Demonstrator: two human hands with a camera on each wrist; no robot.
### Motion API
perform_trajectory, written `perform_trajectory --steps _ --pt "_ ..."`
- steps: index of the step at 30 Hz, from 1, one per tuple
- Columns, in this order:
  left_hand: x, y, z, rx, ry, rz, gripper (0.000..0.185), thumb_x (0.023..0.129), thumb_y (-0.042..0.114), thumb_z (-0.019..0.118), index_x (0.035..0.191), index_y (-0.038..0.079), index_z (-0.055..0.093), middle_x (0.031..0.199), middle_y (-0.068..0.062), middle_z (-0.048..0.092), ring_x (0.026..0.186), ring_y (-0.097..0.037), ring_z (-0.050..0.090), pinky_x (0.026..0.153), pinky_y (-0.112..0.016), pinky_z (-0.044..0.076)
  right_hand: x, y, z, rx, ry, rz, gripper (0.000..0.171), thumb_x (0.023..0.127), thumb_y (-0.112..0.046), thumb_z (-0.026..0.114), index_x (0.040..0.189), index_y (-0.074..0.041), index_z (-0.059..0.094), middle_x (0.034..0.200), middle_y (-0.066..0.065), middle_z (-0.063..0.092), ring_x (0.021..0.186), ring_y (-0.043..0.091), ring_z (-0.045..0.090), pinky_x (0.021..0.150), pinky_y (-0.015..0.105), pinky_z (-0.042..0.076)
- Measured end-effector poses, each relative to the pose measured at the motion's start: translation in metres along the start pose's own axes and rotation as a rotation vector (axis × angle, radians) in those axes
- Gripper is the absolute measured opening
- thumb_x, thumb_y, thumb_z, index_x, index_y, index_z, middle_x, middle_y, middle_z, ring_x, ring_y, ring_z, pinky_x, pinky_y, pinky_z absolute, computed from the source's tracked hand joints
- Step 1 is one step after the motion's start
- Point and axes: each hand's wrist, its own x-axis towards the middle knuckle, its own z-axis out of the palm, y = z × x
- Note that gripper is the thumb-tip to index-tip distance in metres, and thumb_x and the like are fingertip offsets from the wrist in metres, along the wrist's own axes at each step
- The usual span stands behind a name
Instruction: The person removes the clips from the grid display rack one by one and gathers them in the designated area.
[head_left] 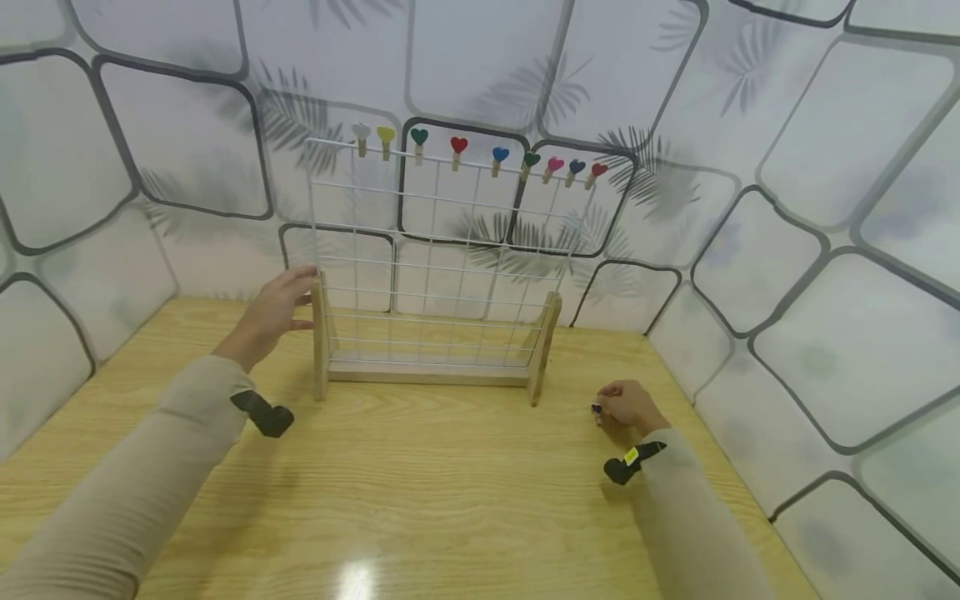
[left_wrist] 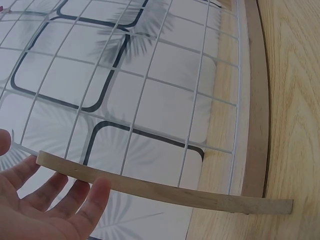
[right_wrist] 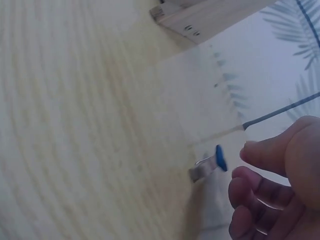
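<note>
Hands at a white wire grid rack with wooden feet [head_left: 438,275] on a pale wooden surface [head_left: 420,483].
Head view: bare surface lay before the rack; left hand [head_left: 272,312] touched its post. Left wrist: fingers [left_wrist: 95,192] straight, relaxed. Right wrist: right hand [right_wrist: 280,195], fingers curled, sat beside a small blue-headed clip [right_wrist: 212,165], blurred; whether it was gripped was unclear.

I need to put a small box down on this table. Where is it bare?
The table is bare in front of the rack, between both sleeves. It is tighter by the left hand at the rack's left post and by the right hand beside a blue clip.
</note>
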Motion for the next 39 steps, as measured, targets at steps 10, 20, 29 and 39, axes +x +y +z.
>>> perform_trajectory --steps 10,20,29,39 --pt "0.001 0.001 -0.004 0.006 -0.017 -0.007 0.058 0.100 0.037 0.025 0.144 0.001 0.014 0.146 -0.021 0.015 0.129 -0.043 0.022 0.094 -0.053 0.036 0.006 -0.042 -0.026 0.202 -0.030 -0.011 0.038 0.096 -0.024 0.044 0.123 0.002 0.051 0.117 0.024 0.052 0.084 0.022 0.060 0.068 0.036 0.052" --pt "0.000 0.004 -0.007 -0.022 -0.040 -0.016 0.058 0.101 0.037 0.023 0.144 0.000 0.012 0.145 -0.022 0.014 0.130 -0.042 0.019 0.097 -0.055 0.031 0.008 -0.112 -0.068 0.302 -0.030 -0.168 0.041 0.097 -0.029 0.045 0.119 0.004 0.051 0.111 0.022 0.054 0.086 0.024 0.060 0.071 0.036 0.051" --pt "0.000 0.001 -0.006 -0.015 -0.020 -0.006 0.057 0.100 0.037 0.023 0.144 0.001 0.014 0.146 -0.021 0.015 0.129 -0.042 0.021 0.096 -0.054 0.033 0.001 -0.187 -0.099 0.328 -0.052 -0.353 0.041 0.096 -0.032 0.045 0.119 0.002 0.051 0.108 0.014 0.055 0.088 0.022 0.060 0.074 0.034 0.052" --pt "0.002 -0.004 -0.006 -0.006 -0.015 0.002 0.057 0.100 0.036 0.025 0.145 0.002 0.013 0.148 -0.020 0.012 0.129 -0.042 0.020 0.096 -0.055 0.034 -0.009 -0.272 -0.112 0.375 -0.024 -0.539 0.035 0.095 -0.028 0.048 0.115 0.000 0.055 0.106 0.017 0.058 0.087 0.026 0.060 0.073 0.032 0.052"
